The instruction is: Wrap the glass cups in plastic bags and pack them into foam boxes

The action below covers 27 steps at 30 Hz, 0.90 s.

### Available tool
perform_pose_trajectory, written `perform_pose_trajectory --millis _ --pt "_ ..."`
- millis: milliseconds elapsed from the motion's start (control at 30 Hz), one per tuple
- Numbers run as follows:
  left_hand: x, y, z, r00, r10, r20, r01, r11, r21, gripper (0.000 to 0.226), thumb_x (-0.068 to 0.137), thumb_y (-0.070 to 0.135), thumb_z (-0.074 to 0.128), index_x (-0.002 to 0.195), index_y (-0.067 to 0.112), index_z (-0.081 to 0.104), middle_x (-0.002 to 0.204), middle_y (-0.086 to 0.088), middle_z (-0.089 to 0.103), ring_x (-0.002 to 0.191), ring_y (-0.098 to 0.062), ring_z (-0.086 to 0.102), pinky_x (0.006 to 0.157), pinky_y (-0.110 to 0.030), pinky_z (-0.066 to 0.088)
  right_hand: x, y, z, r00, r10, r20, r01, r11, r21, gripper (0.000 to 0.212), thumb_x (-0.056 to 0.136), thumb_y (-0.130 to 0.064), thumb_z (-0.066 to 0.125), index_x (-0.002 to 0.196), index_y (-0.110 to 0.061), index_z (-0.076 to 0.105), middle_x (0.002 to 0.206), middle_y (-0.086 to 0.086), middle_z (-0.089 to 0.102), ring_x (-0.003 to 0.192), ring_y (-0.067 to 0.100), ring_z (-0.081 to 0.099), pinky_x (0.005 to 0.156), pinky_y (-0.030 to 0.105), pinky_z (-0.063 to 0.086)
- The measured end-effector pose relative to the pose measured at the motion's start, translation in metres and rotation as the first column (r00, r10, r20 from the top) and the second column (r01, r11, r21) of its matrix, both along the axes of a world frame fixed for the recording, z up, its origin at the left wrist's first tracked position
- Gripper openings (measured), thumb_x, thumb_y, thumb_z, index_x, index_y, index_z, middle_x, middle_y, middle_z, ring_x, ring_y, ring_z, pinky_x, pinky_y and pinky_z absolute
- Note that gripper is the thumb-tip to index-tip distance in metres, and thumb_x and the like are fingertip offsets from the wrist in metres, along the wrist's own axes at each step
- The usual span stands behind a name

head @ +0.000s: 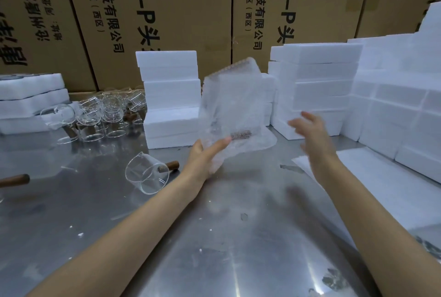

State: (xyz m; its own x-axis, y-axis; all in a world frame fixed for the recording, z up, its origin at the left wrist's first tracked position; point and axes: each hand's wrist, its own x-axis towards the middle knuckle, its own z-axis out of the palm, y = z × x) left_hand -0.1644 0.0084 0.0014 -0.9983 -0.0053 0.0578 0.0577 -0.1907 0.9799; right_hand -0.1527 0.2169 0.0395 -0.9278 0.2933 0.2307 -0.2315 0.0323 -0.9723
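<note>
The left hand (pixel 205 151) holds a plastic bag (pixel 235 110) up off the metal table (pixel 214 237), fingers stretched along its lower edge, probably so it hangs open for loading. The right hand (pixel 310 134) floats just right of the bag, fingers loose and blurred, holding nothing. A glass cup (pixel 146 176) lies on its side left of the left wrist, within easy reach. Foam boxes (pixel 171 98) stand stacked beyond both hands

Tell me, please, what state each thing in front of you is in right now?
plastic bag: held up, a cup's brown handle showing inside.
left hand: holds the bag's lower edge.
right hand: open, blurred, off the bag.
glass cup: lying on its side, unwrapped.
foam boxes: stacked.
</note>
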Motion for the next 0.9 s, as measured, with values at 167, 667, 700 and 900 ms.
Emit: perform_pose_trajectory --millis 167,667,700,900 --pt "0.002 0.001 -0.004 0.983 -0.166 -0.085 0.157 0.983 -0.096 0.082 0.051 0.03 0.084 0.125 0.009 0.054 0.122 -0.014 0.065 0.112 -0.03 0.062 0.105 -0.05 0.042 -0.001 -0.011 -0.014 0.945 0.264 0.192 -0.296 0.941 0.164 0.057 0.078 -0.044 0.07 0.127 -0.025 0.048 0.12 -0.012 0.058 0.107 0.012 0.055 0.09 0.035 0.041" --pt "0.017 0.015 -0.003 0.858 -0.412 -0.307 0.2 0.818 -0.539 0.06 0.074 0.0 0.071 0.113 0.039 0.047 0.103 0.036 0.062 0.097 0.023 0.053 0.076 0.002 0.04 0.017 -0.036 -0.008 0.948 0.295 -0.118 -0.258 0.931 0.258 0.033 0.085 -0.001 0.059 0.062 -0.025 0.056 0.046 -0.019 0.056 0.042 -0.006 0.051 0.042 0.009 0.038" --pt "0.017 0.016 -0.003 0.851 -0.425 -0.308 0.222 0.823 -0.524 0.059 0.074 0.002 0.071 0.117 0.036 0.048 0.106 0.034 0.062 0.101 0.019 0.055 0.08 -0.001 0.041 0.017 -0.037 -0.009 0.947 0.3 -0.114 -0.261 0.927 0.27 0.032 0.083 -0.003 0.061 0.061 -0.027 0.058 0.047 -0.018 0.056 0.043 -0.005 0.051 0.044 0.011 0.04" --pt "0.01 0.014 -0.004 0.875 -0.417 -0.244 0.333 0.886 -0.323 0.058 0.069 0.038 0.071 0.123 0.02 0.061 0.125 0.002 0.065 0.122 -0.015 0.056 0.106 -0.033 0.04 0.018 -0.041 -0.012 0.954 0.286 -0.093 -0.209 0.851 0.481 0.037 0.08 -0.005 0.056 0.056 -0.031 0.065 0.051 -0.014 0.058 0.051 -0.002 0.048 0.055 0.023 0.044"
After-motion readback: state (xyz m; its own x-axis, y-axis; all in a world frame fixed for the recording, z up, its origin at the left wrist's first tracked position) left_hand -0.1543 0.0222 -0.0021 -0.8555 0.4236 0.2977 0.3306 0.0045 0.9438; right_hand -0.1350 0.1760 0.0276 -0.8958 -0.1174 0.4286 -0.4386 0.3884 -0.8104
